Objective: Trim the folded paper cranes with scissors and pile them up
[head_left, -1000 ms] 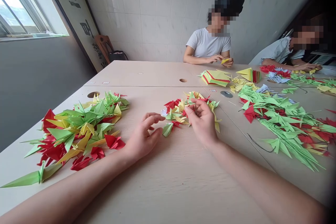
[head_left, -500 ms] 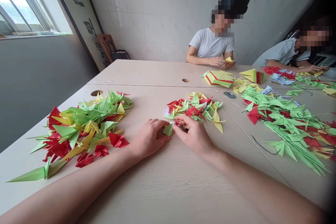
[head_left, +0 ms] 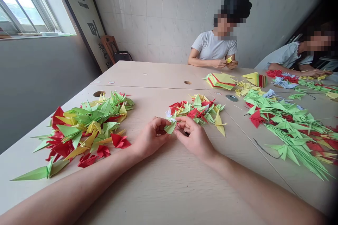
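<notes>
My left hand (head_left: 149, 137) and my right hand (head_left: 193, 137) meet over the wooden table (head_left: 169, 182) and both pinch a small folded green paper piece (head_left: 169, 127) between their fingertips. Just behind them lies a small heap of red, yellow and green folded paper pieces (head_left: 198, 109). To the left spreads a bigger pile of opened paper cranes (head_left: 87, 126) in the same colours.
A long pile of green and red paper cranes (head_left: 287, 123) with wire runs along the right. A stack of flat coloured paper (head_left: 220, 79) and a metal disc (head_left: 231, 97) lie further back. Two people sit at the far side folding paper.
My right hand left the small heap and came down to the green piece. Both hands closed on it and lifted it slightly off the table.
</notes>
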{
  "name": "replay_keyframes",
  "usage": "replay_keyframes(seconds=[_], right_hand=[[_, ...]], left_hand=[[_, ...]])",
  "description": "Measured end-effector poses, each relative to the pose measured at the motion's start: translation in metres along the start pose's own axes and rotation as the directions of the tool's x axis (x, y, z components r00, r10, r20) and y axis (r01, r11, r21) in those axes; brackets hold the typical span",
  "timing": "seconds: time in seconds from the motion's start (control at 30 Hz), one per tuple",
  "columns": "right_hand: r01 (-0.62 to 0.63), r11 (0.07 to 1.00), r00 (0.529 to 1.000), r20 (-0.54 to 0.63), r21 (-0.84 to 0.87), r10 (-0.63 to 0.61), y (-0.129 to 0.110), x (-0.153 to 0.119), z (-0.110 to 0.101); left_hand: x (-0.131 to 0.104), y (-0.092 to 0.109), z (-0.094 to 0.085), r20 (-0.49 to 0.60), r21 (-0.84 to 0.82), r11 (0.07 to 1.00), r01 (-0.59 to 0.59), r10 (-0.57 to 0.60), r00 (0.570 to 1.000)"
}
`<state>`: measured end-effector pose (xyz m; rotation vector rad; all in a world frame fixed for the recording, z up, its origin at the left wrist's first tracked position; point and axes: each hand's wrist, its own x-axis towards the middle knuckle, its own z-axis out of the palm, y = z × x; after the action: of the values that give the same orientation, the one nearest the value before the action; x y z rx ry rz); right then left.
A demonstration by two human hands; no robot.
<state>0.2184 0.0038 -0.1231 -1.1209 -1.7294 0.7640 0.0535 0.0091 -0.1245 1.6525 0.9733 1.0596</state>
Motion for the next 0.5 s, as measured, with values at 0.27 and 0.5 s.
replay_keyframes(seconds=[0.27, 0.5], right_hand=[[0.006, 0.99, 1.0, -0.018, 0.141, -0.004, -0.011, -0.002, -0.001], [-0.128, 0.966, 0.986, -0.075, 0.226, 0.148, -0.007, 0.004, -0.006]], left_hand=[[-0.006, 0.003, 0.007, -0.031, -0.092, 0.995, -0.043, 0.04, 0.999], [-0.008, 0.011, 0.006, 0.036, 0.097, 0.98, -0.173, 0.17, 0.985]])
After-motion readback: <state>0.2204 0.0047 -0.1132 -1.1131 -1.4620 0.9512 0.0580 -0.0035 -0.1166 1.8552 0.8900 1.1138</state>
